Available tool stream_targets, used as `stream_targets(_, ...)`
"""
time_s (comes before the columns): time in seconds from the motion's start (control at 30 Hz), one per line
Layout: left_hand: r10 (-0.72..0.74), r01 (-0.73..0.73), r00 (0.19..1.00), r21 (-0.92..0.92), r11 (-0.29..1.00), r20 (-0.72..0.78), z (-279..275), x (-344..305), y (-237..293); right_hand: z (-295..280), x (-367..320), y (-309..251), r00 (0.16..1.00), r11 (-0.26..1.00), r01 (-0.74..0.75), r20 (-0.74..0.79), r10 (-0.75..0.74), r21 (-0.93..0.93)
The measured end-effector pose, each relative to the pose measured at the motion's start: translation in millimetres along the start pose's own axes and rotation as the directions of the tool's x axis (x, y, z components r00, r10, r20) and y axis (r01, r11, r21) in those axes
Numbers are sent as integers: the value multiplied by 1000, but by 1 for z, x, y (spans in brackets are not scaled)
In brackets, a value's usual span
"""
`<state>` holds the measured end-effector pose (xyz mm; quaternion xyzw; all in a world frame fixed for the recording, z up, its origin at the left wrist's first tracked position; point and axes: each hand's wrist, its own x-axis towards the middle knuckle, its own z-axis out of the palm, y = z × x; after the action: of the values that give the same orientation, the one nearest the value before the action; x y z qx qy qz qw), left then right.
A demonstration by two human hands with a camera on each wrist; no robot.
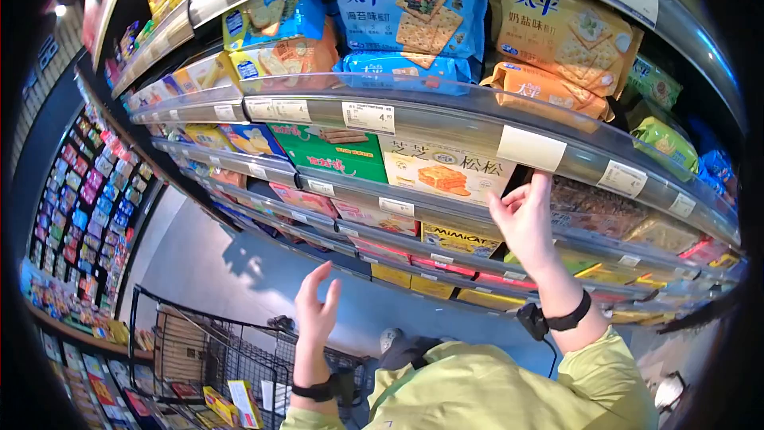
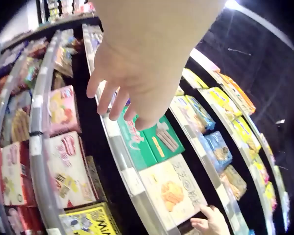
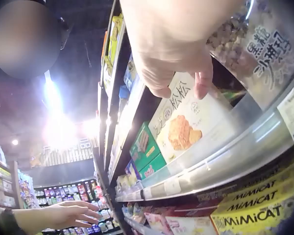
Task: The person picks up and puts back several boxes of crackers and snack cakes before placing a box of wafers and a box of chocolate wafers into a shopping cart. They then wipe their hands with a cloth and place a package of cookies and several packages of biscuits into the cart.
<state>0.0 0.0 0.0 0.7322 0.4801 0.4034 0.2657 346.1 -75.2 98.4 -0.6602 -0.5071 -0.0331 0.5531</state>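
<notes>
My right hand [image 1: 525,223] reaches to the shelf at the right end of a white biscuit box [image 1: 438,173], its index finger raised by the blank price label [image 1: 532,149]. In the right wrist view the right hand [image 3: 174,58] hangs over the top edge of the white box [image 3: 186,122], thumb and a finger apart; whether it touches the box I cannot tell. My left hand [image 1: 316,306] is held in the air above the cart, fingers apart, holding nothing. In the left wrist view the left hand [image 2: 137,83] appears in front of the shelves, and green boxes [image 2: 149,142] stand beside the white box.
A black wire shopping cart [image 1: 239,350] with several packages stands at the lower left. Blue cracker packs [image 1: 410,16] and orange ones [image 1: 557,36] fill the shelf above. Yellow MIMICAT boxes [image 3: 250,210] sit on the shelf below. Another rack [image 1: 87,207] stands at the far left.
</notes>
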Motion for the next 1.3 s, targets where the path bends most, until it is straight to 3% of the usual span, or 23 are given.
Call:
stream_targets(0.1,93,-77,991,-153,985,101,17,47,26,8,25,-8,958,959,-284,40,284,8)
stream_targets(0.2,188,-137,950,-212,968,247,29,68,38,4,34,-6,975,979,-200,91,202,-32)
stream_targets(0.27,218,-150,940,-256,955,263,31,79,36,5,34,-8,922,934,-358,150,356,-16)
stream_targets(0.3,235,-153,934,-295,943,268,32,83,35,4,32,-7,921,931,-364,144,363,-22)
stream_targets(0.37,242,-160,929,-285,945,282,29,88,32,2,23,-6,962,958,-265,105,254,108)
stream_targets(0.43,316,-230,909,-303,925,273,27,96,29,0,14,-23,952,946,-297,118,282,134)
stream_targets(0.5,335,-231,900,-345,910,281,27,101,28,-1,1,-29,944,860,-327,168,283,392)
stream_targets(0.53,348,-230,895,-380,896,278,28,103,29,-6,-7,-28,968,955,-204,192,163,216)
stream_targets(0.57,349,-227,893,-388,893,283,27,104,34,-9,-12,-29,987,999,28,157,-35,45)
stream_targets(0.67,448,-319,863,-434,843,235,27,104,37,-19,-36,-32,961,966,256,100,-257,19)
stream_targets(0.7,440,-310,866,-435,846,239,26,102,37,-25,-44,-31,953,956,293,91,-289,-28)
stream_targets(0.77,540,-419,829,-478,772,145,21,98,43,-34,-55,-43,960,964,253,106,-261,78)
stream_targets(0.83,579,-442,801,-499,746,156,10,94,44,-37,-58,-58,962,975,189,179,-208,119)
stream_targets(0.9,569,-345,740,-524,779,359,1,93,30,-34,-60,-69,954,981,121,255,-158,154)
stream_targets(0.93,564,-335,742,-529,780,362,-3,89,23,-30,-58,-74,941,977,42,321,-110,211)
stream_targets(0.97,471,-171,783,-586,792,407,-7,82,16,-28,-56,-75,918,964,-40,391,-68,262)
stream_targets(1.0,374,-4,807,-628,778,458,-11,78,8,-30,-54,-72,843,933,-213,538,25,290)
stream_targets(1.03,382,-20,787,-599,800,485,-15,79,-6,-27,-49,-71,838,932,-222,545,31,288)
stream_targets(1.1,194,259,797,-613,746,572,-28,70,-21,-14,-32,-68,819,820,-415,554,149,394)
stream_targets(1.17,192,239,800,-596,766,568,-34,66,-51,7,-13,-54,869,932,-330,434,238,152)
stream_targets(1.2,195,210,810,-585,783,553,-36,64,-64,18,2,-54,865,971,-224,440,240,-88)
stream_targets(1.23,194,218,803,-581,784,564,-38,60,-72,29,16,-54,859,942,-99,450,243,-321)
stream_targets(1.3,171,188,859,-607,773,483,-41,55,-86,57,31,-39,898,852,73,406,170,-518)
